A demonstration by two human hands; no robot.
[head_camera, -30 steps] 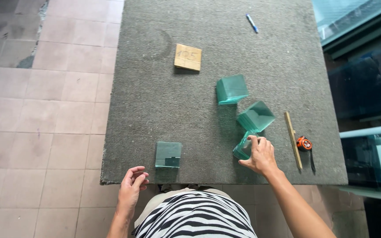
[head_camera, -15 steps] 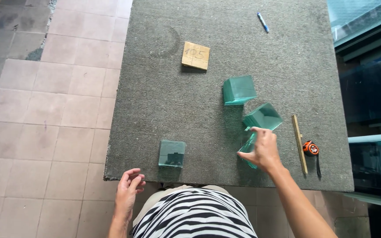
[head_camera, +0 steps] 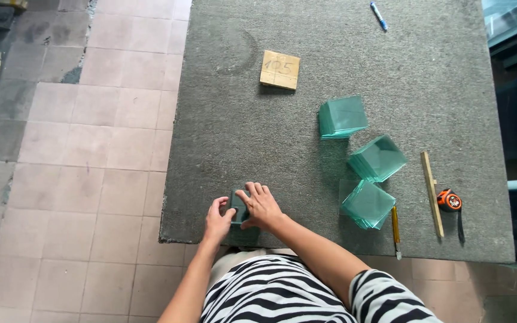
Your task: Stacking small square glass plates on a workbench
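A small stack of glass squares (head_camera: 239, 210) is held at the near edge of the grey bench (head_camera: 282, 155) — clasped between the left hand (head_camera: 218, 219) and the right hand (head_camera: 261, 206), fingers spread over it. Further right, three green glass stacks (head_camera: 368, 203) are seen, then a wooden strip (head_camera: 432, 192) and a tape measure (head_camera: 449, 200).

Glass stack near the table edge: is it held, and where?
Both hands rest on the small glass stack, left hand at its left side, right hand on top.
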